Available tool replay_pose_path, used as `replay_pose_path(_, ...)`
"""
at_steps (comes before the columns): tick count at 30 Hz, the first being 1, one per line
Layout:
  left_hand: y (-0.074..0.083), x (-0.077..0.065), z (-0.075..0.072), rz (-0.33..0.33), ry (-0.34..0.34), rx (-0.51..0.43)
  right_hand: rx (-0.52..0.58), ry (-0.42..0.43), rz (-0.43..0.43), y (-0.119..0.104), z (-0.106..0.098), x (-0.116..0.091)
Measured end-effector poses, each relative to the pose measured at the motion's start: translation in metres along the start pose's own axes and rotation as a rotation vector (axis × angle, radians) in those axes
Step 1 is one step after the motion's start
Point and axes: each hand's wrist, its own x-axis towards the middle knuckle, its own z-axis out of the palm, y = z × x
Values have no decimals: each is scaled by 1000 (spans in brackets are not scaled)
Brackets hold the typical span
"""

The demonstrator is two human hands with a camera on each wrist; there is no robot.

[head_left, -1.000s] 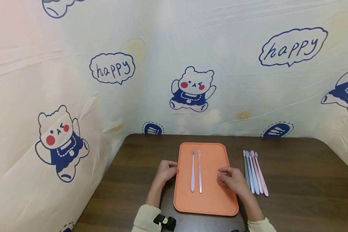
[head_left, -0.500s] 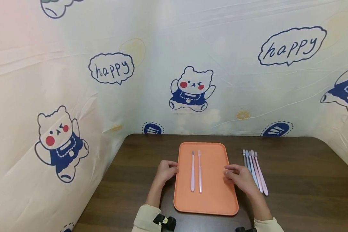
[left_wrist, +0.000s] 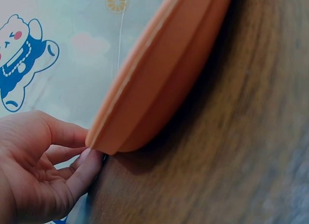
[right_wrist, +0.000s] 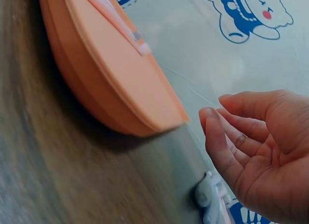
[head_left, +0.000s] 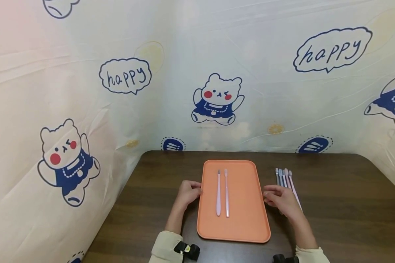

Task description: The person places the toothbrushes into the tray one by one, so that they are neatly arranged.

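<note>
An orange tray (head_left: 247, 223) lies on the dark table with two toothbrushes on it, a lilac one (head_left: 218, 206) and a pale pink one (head_left: 227, 204), side by side. My left hand (head_left: 188, 191) is at the tray's left edge; in the left wrist view its thumb and index finger pinch the rim (left_wrist: 140, 74). Just off the tray's right edge is my right hand (head_left: 283, 201), fingers loosely bent and holding nothing, with a gap to the tray in the right wrist view. It partly covers a row of several blue and pink toothbrushes (head_left: 294, 190).
The wooden table (head_left: 345, 204) extends to both sides of the tray. Behind it hangs a pale curtain (head_left: 266, 91) printed with bears and the word "happy". Black wrist cameras (head_left: 187, 251) sit at the cream sleeves (head_left: 166, 246).
My right hand has moved rightward from over the tray to beyond its right edge, now covering more of the toothbrush row. The left hand and tray stay in place.
</note>
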Motion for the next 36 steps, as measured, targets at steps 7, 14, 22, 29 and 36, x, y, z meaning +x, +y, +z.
replay_pose_path(7,1,-1,-1,-5,-21,-27,-46,8,21,3,-16,-2)
replay_pose_path(14,0,-1,-1,-11,-16,-17,-76,44,67,6,-34,-5)
replay_pose_path(22,0,0,-1,-8,-20,-3,-161,117,93,13,-55,-9)
replay_pose_path(29,1,-1,-1,-2,-26,-19,-206,165,111,19,-71,-11)
replay_pose_path(36,2,0,-2,-13,-19,-21,-250,176,124,28,-87,-14)
